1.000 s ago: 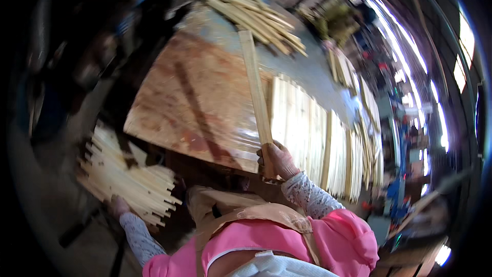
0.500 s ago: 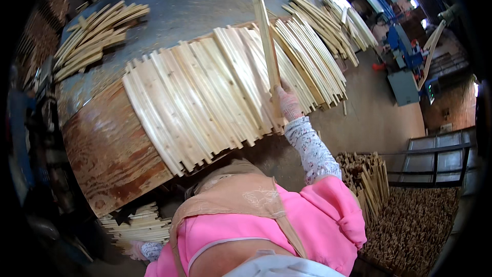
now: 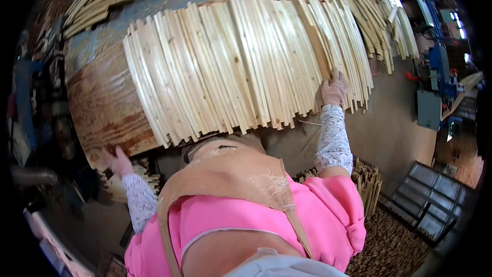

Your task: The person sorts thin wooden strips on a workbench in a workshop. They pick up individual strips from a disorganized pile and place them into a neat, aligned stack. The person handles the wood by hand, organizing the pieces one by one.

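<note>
Pale wooden strips [image 3: 220,66] lie side by side in a wide row across the table. My right hand [image 3: 334,91], in a light pinkish glove, is at the near end of a darker wooden strip [image 3: 319,46] toward the row's right side. Its thumb and fingers close about that end; the fingertips are partly hidden among the strips. My left hand [image 3: 118,162], also gloved, is held by the near left corner of a bare plywood board [image 3: 105,105]. Its fingers are spread and it holds nothing.
Loose strips [image 3: 102,0] are heaped at the far left, and more strips [image 3: 364,18] lie beyond the row's right end. Below the plywood is a stack of strips [image 3: 120,187]. Bundled upright sticks [image 3: 389,241] stand at lower right, near a dark metal frame [image 3: 428,200].
The strip my right hand held raised is down among the row, and that hand has moved right to the darker strip. My left hand has come up from the lower stack to the plywood's corner.
</note>
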`<state>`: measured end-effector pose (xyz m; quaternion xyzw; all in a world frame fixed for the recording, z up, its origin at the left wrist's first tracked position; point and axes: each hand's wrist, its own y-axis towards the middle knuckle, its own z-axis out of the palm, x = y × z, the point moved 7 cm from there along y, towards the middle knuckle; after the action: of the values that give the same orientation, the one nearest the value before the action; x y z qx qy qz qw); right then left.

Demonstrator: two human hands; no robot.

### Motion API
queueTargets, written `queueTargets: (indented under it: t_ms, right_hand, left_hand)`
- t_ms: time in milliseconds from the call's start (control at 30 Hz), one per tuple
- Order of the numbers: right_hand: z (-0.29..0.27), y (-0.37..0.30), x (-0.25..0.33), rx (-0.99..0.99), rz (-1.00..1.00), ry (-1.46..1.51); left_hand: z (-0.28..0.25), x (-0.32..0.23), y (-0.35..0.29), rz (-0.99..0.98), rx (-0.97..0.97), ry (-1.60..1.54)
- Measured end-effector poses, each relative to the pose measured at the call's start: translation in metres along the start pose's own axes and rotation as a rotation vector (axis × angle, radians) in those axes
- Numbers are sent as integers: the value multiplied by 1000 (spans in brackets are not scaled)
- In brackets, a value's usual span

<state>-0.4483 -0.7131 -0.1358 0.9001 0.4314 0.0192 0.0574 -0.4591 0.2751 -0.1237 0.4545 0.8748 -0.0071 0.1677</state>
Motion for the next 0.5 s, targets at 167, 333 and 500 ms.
queueTargets:
  t_ms: [167,333,500]
  right_hand:
    - [-43,-6,56,93,10,-189]
    - [-41,-105,125,430,-522,354]
    - [-57,-305,246,1433,236,496]
  left_hand:
    - [55,-107,23,132,238,-375]
    - [116,-164,39,139,577,-489]
    - [124,-209,29,458,483,-430]
